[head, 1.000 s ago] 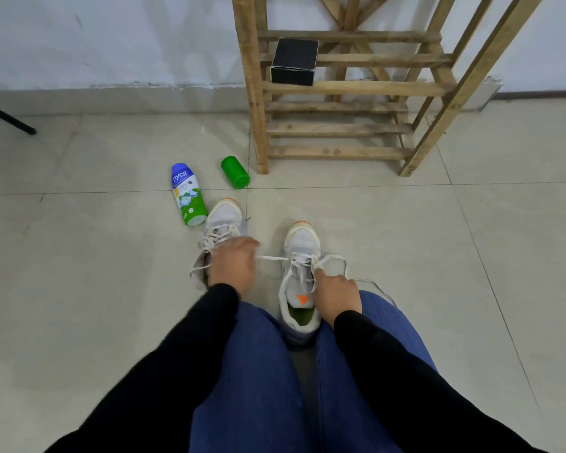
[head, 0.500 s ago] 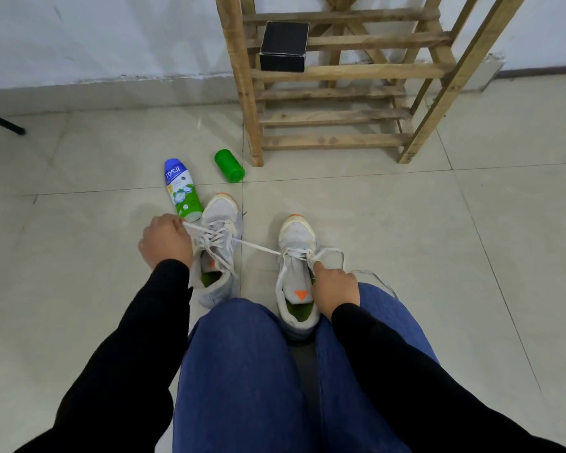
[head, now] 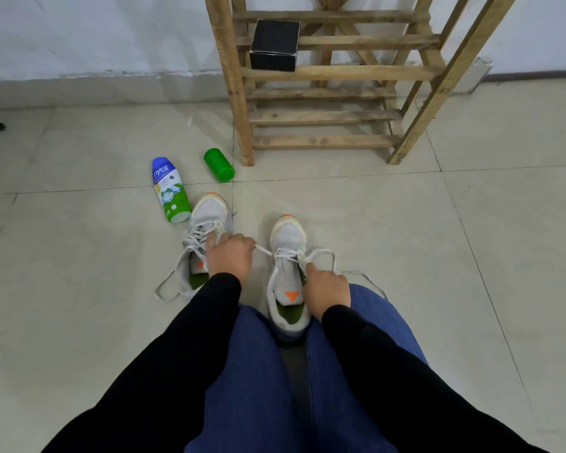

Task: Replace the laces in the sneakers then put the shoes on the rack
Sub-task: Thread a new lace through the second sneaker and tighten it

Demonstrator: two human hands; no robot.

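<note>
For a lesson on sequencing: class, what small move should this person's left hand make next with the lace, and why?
Probably pull leftward: the left hand holds a lace that runs into the eyelets of the right sneaker, which the right hand seems to steady.

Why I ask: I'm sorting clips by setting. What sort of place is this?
Likely a home entryway or plain room: tiled floor, wooden shoe rack by a white wall.
</note>
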